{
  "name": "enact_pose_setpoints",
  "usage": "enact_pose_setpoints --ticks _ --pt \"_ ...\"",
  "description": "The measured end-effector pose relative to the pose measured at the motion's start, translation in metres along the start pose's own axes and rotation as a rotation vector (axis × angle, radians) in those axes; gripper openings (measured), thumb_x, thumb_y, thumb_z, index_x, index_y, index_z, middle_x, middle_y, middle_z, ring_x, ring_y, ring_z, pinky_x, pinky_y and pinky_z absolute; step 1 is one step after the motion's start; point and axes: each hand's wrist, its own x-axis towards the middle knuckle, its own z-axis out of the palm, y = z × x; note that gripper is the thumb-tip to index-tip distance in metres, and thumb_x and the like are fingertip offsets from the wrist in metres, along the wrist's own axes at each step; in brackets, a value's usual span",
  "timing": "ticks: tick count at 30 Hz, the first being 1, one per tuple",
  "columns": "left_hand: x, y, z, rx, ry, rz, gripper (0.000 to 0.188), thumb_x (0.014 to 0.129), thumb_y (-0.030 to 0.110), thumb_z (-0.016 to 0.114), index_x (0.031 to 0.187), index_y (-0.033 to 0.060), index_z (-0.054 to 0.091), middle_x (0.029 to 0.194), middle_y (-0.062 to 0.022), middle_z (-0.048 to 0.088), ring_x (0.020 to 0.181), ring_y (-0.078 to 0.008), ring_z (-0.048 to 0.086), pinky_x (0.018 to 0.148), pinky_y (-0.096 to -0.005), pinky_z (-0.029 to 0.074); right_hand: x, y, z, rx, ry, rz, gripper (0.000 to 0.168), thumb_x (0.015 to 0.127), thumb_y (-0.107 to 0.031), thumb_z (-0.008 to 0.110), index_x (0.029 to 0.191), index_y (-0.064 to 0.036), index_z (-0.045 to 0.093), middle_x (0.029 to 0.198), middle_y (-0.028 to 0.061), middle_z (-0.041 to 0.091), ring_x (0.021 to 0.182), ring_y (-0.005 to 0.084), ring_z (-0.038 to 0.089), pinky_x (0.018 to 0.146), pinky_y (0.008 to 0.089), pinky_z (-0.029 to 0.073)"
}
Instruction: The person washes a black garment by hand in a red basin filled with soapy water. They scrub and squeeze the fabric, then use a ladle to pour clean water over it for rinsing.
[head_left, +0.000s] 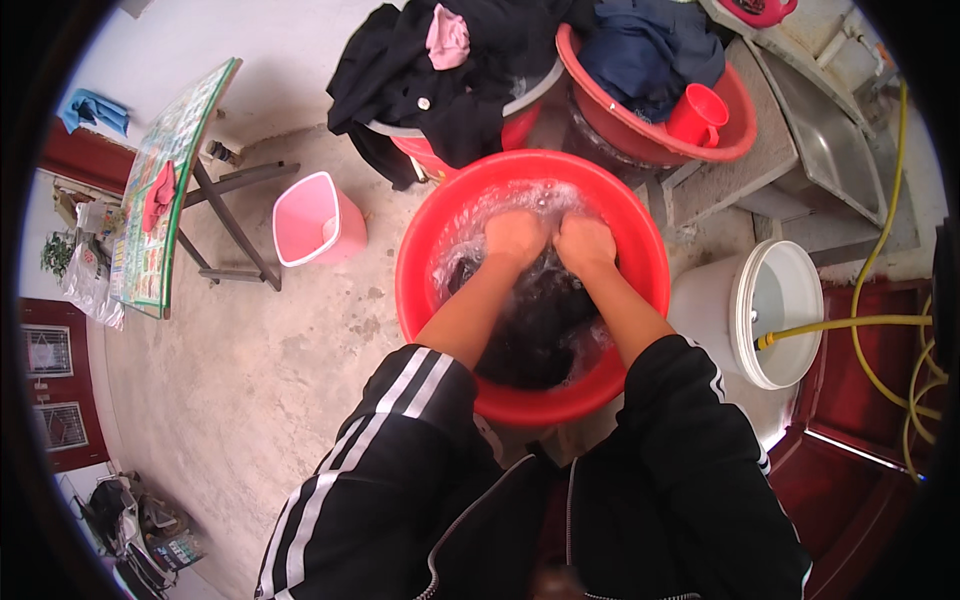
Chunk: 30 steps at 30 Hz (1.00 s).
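A wide red plastic basin (649, 300) stands in front of me with sudsy water (525, 196) in it. Dark wet cloth (536, 330) lies in the water, bunched and partly submerged. Both of my fists are down at the far half of the basin, close side by side. My left hand (516, 236) is curled around the cloth, and my right hand (585, 244) grips it too. Suds and water hide my fingertips. The black sleeves (427, 382) with white stripes are pushed up to my forearms.
Beyond stand a tub heaped with black clothes (390, 75) and a red basin (739, 112) holding dark blue cloth (637, 52) and a red mug (697, 116). At right are a white bucket (705, 315), yellow hose (847, 324) and metal sink (825, 142); at left, a pink bin (349, 229) and folding table (176, 195).
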Motion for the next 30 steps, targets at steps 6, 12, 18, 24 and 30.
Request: enact_pose_setpoints --ticks 6,12,18,24,30 --pt "0.004 -0.028 -0.032 -0.454 -0.101 -0.146 0.091 0.085 0.073 0.014 0.133 0.0016 0.046 0.124 -0.0231 0.054 0.125 -0.0351 0.045 0.106 -0.0417 0.030 -0.035 -0.004 -0.049 0.289 -0.009 -0.043 0.063 0.076 -0.045 0.068 0.124 -0.009 0.048 0.102 0.0157 0.065 0.099 0.0314 0.061 0.083 0.0398 0.047" --pt "-0.101 -0.030 -0.071 -0.051 -0.044 0.223 0.066 0.091 0.058 0.036 0.093 0.0004 0.069 0.099 -0.0200 0.061 0.107 -0.0356 0.053 0.098 -0.0412 0.036 -0.111 -0.015 -0.090 0.366 -0.092 -0.424 0.075 0.074 -0.047 0.069 0.131 -0.005 0.043 0.106 0.0184 0.058 0.099 0.0321 0.057 0.082 0.0417 0.046" --pt "-0.159 -0.040 -0.041 0.195 0.037 0.569 0.051 0.088 0.043 0.050 0.110 -0.0032 0.057 0.138 -0.0304 0.033 0.134 -0.0423 0.024 0.110 -0.0536 0.017 -0.142 -0.014 -0.066 -0.124 0.097 -0.625 0.062 0.081 -0.042 0.061 0.128 -0.005 0.049 0.130 0.0197 0.045 0.114 0.0313 0.045 0.096 0.0462 0.037" --pt "-0.124 -0.037 -0.003 0.487 0.000 0.463 0.055 0.086 0.040 0.050 0.117 -0.0068 0.050 0.133 -0.0274 0.040 0.129 -0.0389 0.033 0.108 -0.0515 0.022 -0.103 -0.003 -0.001 -0.216 0.257 -0.606 0.063 0.080 -0.039 0.058 0.126 0.003 0.046 0.134 0.0172 0.042 0.118 0.0266 0.043 0.092 0.0512 0.040" --pt "-0.060 -0.023 0.002 0.453 -0.003 0.309 0.041 0.082 0.031 0.053 0.109 -0.0008 0.057 0.111 -0.0162 0.060 0.104 -0.0306 0.057 0.084 -0.0413 0.045 -0.039 -0.016 0.000 -0.159 -0.014 -0.307 0.045 0.083 -0.035 0.055 0.110 0.001 0.056 0.112 0.0145 0.058 0.108 0.0281 0.053 0.088 0.0423 0.046"
